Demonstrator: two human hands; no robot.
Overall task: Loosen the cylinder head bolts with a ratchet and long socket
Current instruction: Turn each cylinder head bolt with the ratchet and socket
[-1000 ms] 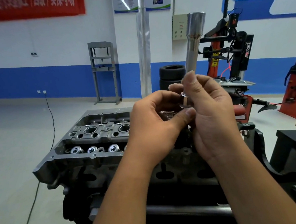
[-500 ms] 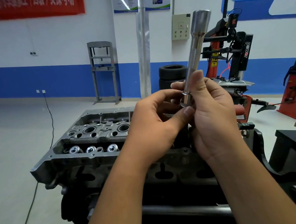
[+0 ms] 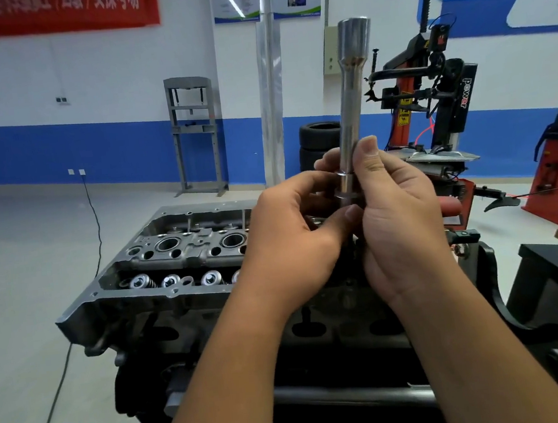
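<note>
Workshop floor behind engine (image 3: pixel 173 267). Socket (image 3: pixel 352 107) upright above engine, lower end pinched by right hand (image 3: pixel 399 219) fingers; left hand (image 3: pixel 291 244) fingers curled at its base.

white-and-blue wall (image 3: pixel 103 92), grey floor (image 3: pixel 17 256), stacked tyres (image 3: pixel 319 145)

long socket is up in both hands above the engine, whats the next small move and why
Probably seat the long socket on its drive and turn its wide end down toward the cylinder head. The right hand grips its lower shank upright, wide end up, while the left hand pinches at its base. The ratchet itself is hidden behind the hands, so that is only a guess.
</note>
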